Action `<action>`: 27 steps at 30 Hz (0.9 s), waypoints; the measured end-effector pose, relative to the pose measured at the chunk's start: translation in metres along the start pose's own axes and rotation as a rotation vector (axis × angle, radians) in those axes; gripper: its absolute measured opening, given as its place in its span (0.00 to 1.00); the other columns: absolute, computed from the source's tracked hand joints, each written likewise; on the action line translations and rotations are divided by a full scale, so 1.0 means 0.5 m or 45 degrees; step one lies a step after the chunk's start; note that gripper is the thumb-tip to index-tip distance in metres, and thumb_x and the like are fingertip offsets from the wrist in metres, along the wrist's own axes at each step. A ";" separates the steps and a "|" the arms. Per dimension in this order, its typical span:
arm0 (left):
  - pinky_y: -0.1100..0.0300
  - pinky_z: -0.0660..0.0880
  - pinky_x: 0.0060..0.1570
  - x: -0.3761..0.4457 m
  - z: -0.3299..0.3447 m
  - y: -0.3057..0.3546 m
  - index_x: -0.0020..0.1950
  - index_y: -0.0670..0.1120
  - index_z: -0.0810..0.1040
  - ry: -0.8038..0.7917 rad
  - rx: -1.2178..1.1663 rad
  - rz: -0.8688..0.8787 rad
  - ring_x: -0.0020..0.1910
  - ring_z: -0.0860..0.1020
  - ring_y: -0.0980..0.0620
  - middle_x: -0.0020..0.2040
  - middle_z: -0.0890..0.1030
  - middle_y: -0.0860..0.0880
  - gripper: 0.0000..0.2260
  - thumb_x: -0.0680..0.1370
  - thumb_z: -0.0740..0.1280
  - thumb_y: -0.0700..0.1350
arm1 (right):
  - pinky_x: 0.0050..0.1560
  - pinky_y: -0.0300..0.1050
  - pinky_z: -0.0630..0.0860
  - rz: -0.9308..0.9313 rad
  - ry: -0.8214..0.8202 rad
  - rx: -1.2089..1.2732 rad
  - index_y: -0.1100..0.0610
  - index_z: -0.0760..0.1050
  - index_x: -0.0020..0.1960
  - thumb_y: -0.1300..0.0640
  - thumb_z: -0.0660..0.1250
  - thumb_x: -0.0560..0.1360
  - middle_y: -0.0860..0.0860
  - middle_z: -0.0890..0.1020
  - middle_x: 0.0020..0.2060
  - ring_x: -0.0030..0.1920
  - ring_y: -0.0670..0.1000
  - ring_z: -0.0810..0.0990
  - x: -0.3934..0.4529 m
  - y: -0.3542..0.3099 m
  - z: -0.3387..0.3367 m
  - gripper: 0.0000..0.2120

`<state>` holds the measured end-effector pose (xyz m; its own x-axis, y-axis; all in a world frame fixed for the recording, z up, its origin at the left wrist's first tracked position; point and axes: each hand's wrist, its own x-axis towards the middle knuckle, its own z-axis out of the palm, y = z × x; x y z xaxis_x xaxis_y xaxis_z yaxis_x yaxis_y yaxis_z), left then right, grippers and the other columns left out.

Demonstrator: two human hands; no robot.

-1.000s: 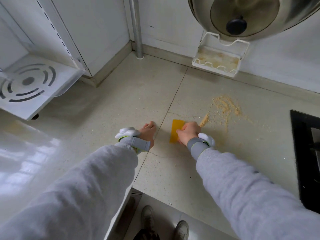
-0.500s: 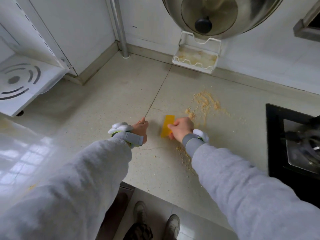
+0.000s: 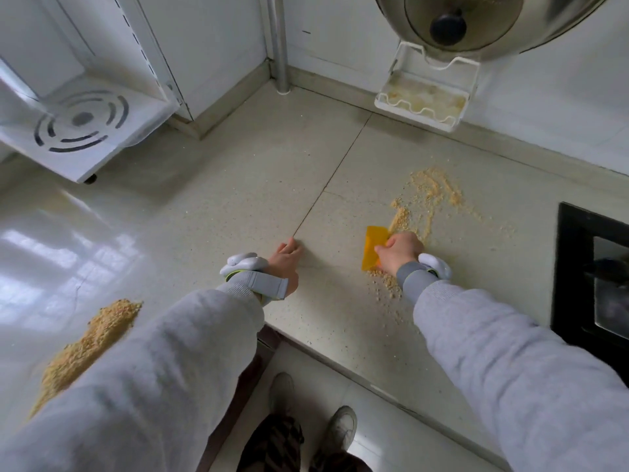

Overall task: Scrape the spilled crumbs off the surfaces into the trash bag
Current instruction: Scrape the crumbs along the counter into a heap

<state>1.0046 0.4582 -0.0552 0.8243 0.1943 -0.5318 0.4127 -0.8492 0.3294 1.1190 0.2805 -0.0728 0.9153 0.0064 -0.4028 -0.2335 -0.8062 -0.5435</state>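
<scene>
Yellow scraper (image 3: 373,247) in right grip (image 3: 399,252) near counter edge (image 3: 340,361); left hand (image 3: 285,264) flat, crumbs (image 3: 429,195) beyond.

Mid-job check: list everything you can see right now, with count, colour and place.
crumbs: one spread patch, tan, countertop beyond the scraper; a thin trail by the right wrist
crumb pile: one, tan, seen through clear plastic at lower left
scraper: one, yellow, on the countertop
countertop: one, beige speckled
drip tray: one, white, on back wall
wok: one, steel, hanging above the tray
stove: one, black, right edge
left hand: resting on countertop
right hand: gripping scraper
</scene>
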 end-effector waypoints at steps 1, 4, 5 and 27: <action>0.68 0.42 0.64 -0.007 0.006 -0.004 0.77 0.38 0.50 0.009 0.017 0.015 0.77 0.52 0.48 0.78 0.51 0.42 0.25 0.80 0.50 0.31 | 0.48 0.60 0.81 -0.020 0.021 0.002 0.57 0.67 0.32 0.61 0.67 0.73 0.59 0.81 0.38 0.39 0.57 0.81 -0.002 -0.001 -0.002 0.14; 0.61 0.44 0.73 -0.009 0.015 -0.021 0.78 0.40 0.47 0.028 0.128 0.056 0.78 0.45 0.48 0.79 0.44 0.45 0.26 0.81 0.50 0.32 | 0.48 0.57 0.81 -0.113 -0.064 0.082 0.55 0.68 0.30 0.60 0.68 0.73 0.60 0.83 0.41 0.42 0.59 0.83 -0.035 -0.027 0.021 0.15; 0.57 0.45 0.75 -0.014 0.012 -0.026 0.78 0.41 0.47 0.033 0.133 0.028 0.78 0.44 0.47 0.79 0.44 0.45 0.26 0.81 0.50 0.33 | 0.48 0.57 0.81 -0.155 -0.116 0.090 0.54 0.68 0.31 0.60 0.69 0.73 0.60 0.83 0.40 0.42 0.60 0.83 -0.053 -0.038 0.039 0.15; 0.62 0.56 0.70 -0.043 0.051 -0.073 0.72 0.37 0.57 -0.043 0.249 0.110 0.71 0.58 0.45 0.73 0.55 0.42 0.23 0.77 0.56 0.33 | 0.40 0.46 0.74 -0.074 0.128 -0.245 0.57 0.62 0.29 0.60 0.64 0.76 0.54 0.70 0.29 0.36 0.56 0.71 -0.114 0.024 0.016 0.18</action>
<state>0.9619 0.4726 -0.0759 0.8387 0.1029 -0.5348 0.2552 -0.9417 0.2191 1.0615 0.2751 -0.0622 0.9557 0.0049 -0.2944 -0.1215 -0.9042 -0.4094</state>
